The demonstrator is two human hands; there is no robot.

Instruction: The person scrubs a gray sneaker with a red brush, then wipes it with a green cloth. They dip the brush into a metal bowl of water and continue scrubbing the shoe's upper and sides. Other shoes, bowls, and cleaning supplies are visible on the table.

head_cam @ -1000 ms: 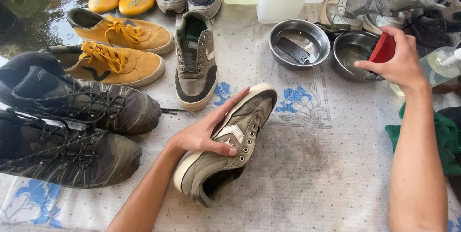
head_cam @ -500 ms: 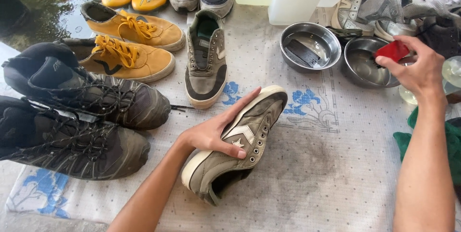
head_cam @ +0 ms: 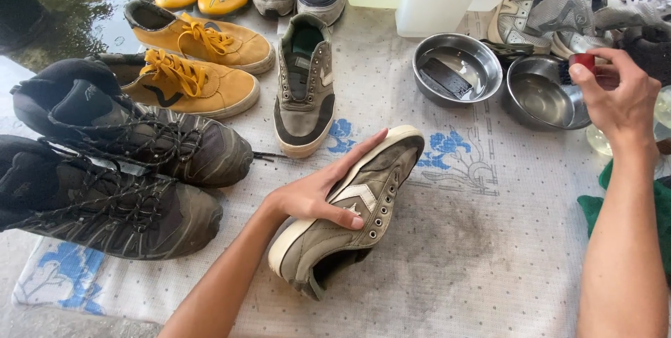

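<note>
Item one: my left hand [head_cam: 318,195] lies flat over the side of the laceless grey sneaker [head_cam: 353,216], fingers spread and pressing it onto the patterned mat [head_cam: 475,254], steadying it, not clenched. The shoe lies on its side at mat centre, toe toward the bowls.

Item two: my right hand [head_cam: 618,100] is closed around a red-handled brush [head_cam: 583,62], held at the rim of the right steel bowl [head_cam: 542,100]; its bristles are hidden.

Item three: the left steel bowl [head_cam: 456,67] holds a dark bar in shallow water. The matching grey sneaker [head_cam: 304,86] stands upright just beyond.

Step, as I judge it: loading the brush while the shoe is pinned. The next move calls for carrying the brush across to the sneaker's upturned side without letting the shoe roll.

Also on the mat: tan suede pair [head_cam: 199,65], muddy black boots [head_cam: 119,163].
</note>
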